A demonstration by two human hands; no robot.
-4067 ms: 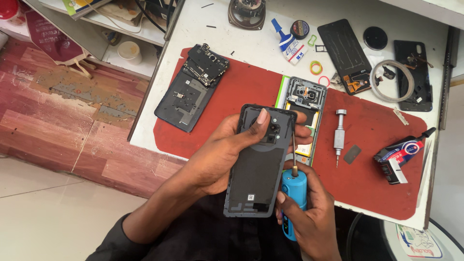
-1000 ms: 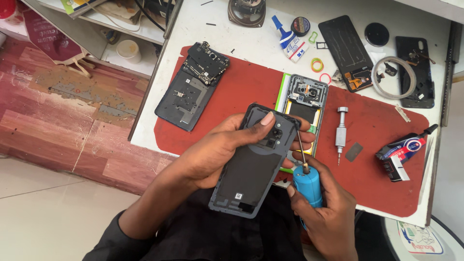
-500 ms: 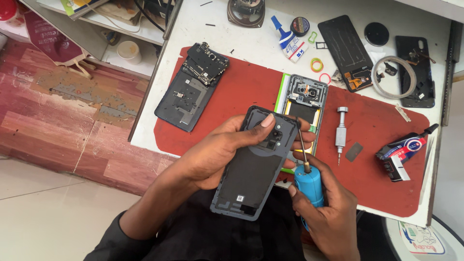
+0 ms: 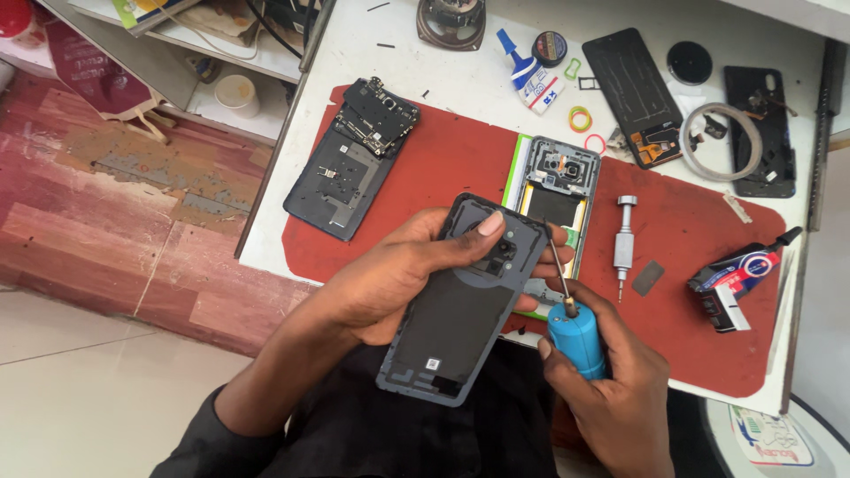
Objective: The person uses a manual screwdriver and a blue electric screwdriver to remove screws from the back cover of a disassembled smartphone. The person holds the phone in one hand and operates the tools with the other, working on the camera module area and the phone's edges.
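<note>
Over the desk's (image 4: 460, 115) near edge, our left hand (image 4: 403, 283) grips the dark grey phone back cover (image 4: 460, 305); our right hand (image 4: 611, 381) clasps the blue-handled screwdriver (image 4: 574, 341). Its tip could slip and scratch the cover's camera cutout.

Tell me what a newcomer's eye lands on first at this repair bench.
First, the dark grey phone back cover, gripped in the left hand at the centre, with the right hand holding a blue-handled screwdriver whose thin shaft points up at the cover's edge. Behind them, on the red work mat, lies an opened phone frame with a green edge, and further left a dark disassembled phone with exposed circuit board.
</note>
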